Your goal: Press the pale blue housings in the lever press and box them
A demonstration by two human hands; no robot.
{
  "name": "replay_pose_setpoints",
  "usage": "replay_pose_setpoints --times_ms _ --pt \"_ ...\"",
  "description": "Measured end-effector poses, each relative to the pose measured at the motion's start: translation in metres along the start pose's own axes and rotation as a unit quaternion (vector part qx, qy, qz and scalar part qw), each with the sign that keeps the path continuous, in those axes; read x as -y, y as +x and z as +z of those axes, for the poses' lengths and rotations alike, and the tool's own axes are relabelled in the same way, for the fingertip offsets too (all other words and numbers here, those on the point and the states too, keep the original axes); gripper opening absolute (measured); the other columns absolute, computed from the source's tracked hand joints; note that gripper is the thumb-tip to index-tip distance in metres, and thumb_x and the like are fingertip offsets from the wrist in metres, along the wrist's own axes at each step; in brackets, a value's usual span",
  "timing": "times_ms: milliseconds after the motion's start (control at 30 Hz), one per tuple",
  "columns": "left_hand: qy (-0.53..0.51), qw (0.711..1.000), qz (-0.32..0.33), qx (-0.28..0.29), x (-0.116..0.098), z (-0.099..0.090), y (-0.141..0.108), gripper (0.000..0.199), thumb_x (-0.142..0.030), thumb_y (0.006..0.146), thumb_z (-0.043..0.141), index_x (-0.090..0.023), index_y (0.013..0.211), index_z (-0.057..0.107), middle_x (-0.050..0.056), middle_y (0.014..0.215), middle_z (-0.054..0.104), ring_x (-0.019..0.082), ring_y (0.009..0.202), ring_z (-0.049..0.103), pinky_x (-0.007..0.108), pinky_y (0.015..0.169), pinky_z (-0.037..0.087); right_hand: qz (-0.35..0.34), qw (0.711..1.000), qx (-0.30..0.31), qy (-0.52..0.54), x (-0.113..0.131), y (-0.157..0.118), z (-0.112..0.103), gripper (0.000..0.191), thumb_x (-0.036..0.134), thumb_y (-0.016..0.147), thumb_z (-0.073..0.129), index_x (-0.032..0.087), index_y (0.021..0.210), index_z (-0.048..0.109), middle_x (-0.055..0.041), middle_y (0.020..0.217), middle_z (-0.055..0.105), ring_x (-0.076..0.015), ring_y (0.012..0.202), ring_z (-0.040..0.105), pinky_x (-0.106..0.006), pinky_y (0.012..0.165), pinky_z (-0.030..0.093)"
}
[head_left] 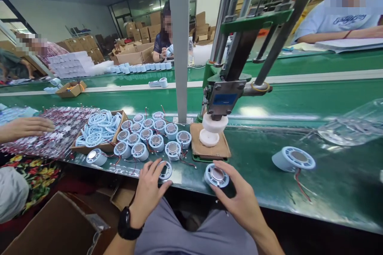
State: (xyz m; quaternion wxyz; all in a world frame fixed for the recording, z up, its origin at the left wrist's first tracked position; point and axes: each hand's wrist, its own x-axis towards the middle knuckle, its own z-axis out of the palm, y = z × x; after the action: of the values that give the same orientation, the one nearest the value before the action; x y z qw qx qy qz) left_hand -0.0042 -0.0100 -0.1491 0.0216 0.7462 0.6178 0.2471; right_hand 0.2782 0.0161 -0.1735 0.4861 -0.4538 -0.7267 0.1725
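My right hand (239, 195) has thumb and index finger around a light-blue round housing (217, 176) with a metal disc in its middle, at the bench's front edge. My left hand (149, 181) is closed about a light-blue ring (169, 170), fingers over its left side and thumb by its lower edge; its centre looks dark. Several similar blue housings (156, 142) with metal discs and thin wires stand behind my left hand. Just beyond the hands is a hand press (224, 99), its white plunger (214, 122) above a white round seat (208, 138).
A carton of blue rings (100, 127) stands left, beside wired metal parts (56, 123) and a co-worker's hand (28, 127). One housing (295, 158) and a clear plastic bottle (353, 123) lie right. A grey post (180, 48) rises behind. Other people sit across the green conveyor (125, 99).
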Motion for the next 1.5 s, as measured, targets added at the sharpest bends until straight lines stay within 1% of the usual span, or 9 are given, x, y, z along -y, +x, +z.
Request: replay_pose_setpoints --times_ms 167,367,700,933,1100,1200,1333,1433,1500 --pt "-0.104 0.992 -0.002 -0.069 -0.033 -0.005 0.006 0.056 -0.034 0.087 0.067 -0.023 0.139 0.049 0.012 0.123 0.067 0.027 0.112 0.063 0.043 0.095 0.054 -0.005 1.000 0.011 0.015 0.024 0.002 0.031 0.047 0.023 0.085 0.059 0.018 0.132 0.052 -0.0102 0.125 0.063 -0.0202 0.113 0.064 -0.032 0.098 0.056" --pt "-0.122 0.988 0.096 -0.010 -0.081 0.001 0.023 0.074 -0.019 0.084 0.068 -0.025 0.150 0.035 0.011 0.134 0.062 0.027 0.116 0.061 0.043 0.098 0.053 -0.031 0.999 -0.009 0.026 0.031 -0.004 0.053 0.058 0.014 0.084 0.051 0.017 0.140 0.044 -0.0108 0.130 0.061 -0.0185 0.116 0.064 -0.029 0.097 0.057" --pt "-0.157 0.987 0.016 0.016 -0.082 0.004 0.025 0.072 -0.013 0.078 0.067 -0.023 0.145 0.042 0.010 0.130 0.064 0.027 0.118 0.060 0.043 0.101 0.052 -0.009 0.998 0.004 0.060 0.027 -0.009 0.055 0.079 0.013 0.086 0.056 0.020 0.156 0.020 -0.0119 0.134 0.058 -0.0196 0.123 0.060 -0.032 0.102 0.053" --pt "-0.230 0.971 -0.064 0.016 -0.086 0.026 0.013 0.061 -0.018 0.086 0.056 -0.020 0.145 0.041 0.012 0.144 0.052 0.027 0.135 0.047 0.047 0.113 0.040 -0.054 0.997 0.057 0.016 0.027 -0.011 0.054 0.068 0.007 0.089 0.043 0.023 0.154 0.031 -0.0122 0.144 0.048 -0.0220 0.133 0.050 -0.039 0.108 0.050" --pt "-0.280 0.955 -0.089 0.026 -0.084 0.039 0.007 0.055 -0.022 0.087 0.053 -0.013 0.141 0.044 0.017 0.143 0.053 0.028 0.133 0.051 0.046 0.110 0.043 -0.078 0.985 0.149 -0.040 0.029 0.000 0.025 0.071 0.007 0.088 0.041 0.026 0.155 0.028 -0.0099 0.145 0.047 -0.0213 0.131 0.052 -0.037 0.104 0.054" --pt "-0.286 0.951 -0.108 0.042 -0.087 0.025 0.025 0.055 -0.020 0.075 0.065 -0.015 0.129 0.057 0.013 0.128 0.066 0.028 0.119 0.062 0.045 0.105 0.048 -0.136 0.979 0.123 -0.089 0.041 0.046 -0.029 0.061 0.014 0.090 0.048 0.026 0.148 0.040 -0.0092 0.140 0.051 -0.0225 0.128 0.054 -0.039 0.101 0.056" --pt "-0.288 0.953 -0.086 0.030 -0.094 0.001 0.079 0.053 -0.022 0.068 0.074 -0.019 0.121 0.064 0.007 0.116 0.072 0.026 0.106 0.067 0.040 0.098 0.051 -0.213 0.955 -0.130 -0.163 0.085 0.162 -0.122 0.045 0.018 0.089 0.059 0.015 0.134 0.054 -0.0123 0.131 0.057 -0.0236 0.120 0.057 -0.044 0.102 0.053" --pt "-0.298 0.951 -0.073 0.018 -0.097 -0.002 0.127 0.050 -0.024 0.069 0.076 -0.016 0.118 0.066 0.009 0.111 0.074 0.025 0.099 0.069 0.038 0.092 0.052 -0.165 0.950 -0.222 -0.146 0.119 0.257 -0.167 0.055 0.018 0.090 0.059 0.005 0.141 0.043 -0.0141 0.133 0.054 -0.0170 0.116 0.057 -0.030 0.096 0.052" --pt "-0.296 0.953 -0.068 0.019 -0.096 0.000 0.150 0.049 -0.023 0.068 0.078 -0.014 0.115 0.067 0.011 0.108 0.074 0.026 0.096 0.069 0.038 0.090 0.053 -0.114 0.971 -0.195 -0.077 0.133 0.305 -0.179 0.056 0.025 0.096 0.045 -0.005 0.143 0.032 -0.0145 0.127 0.057 -0.0097 0.100 0.063 -0.021 0.085 0.050"
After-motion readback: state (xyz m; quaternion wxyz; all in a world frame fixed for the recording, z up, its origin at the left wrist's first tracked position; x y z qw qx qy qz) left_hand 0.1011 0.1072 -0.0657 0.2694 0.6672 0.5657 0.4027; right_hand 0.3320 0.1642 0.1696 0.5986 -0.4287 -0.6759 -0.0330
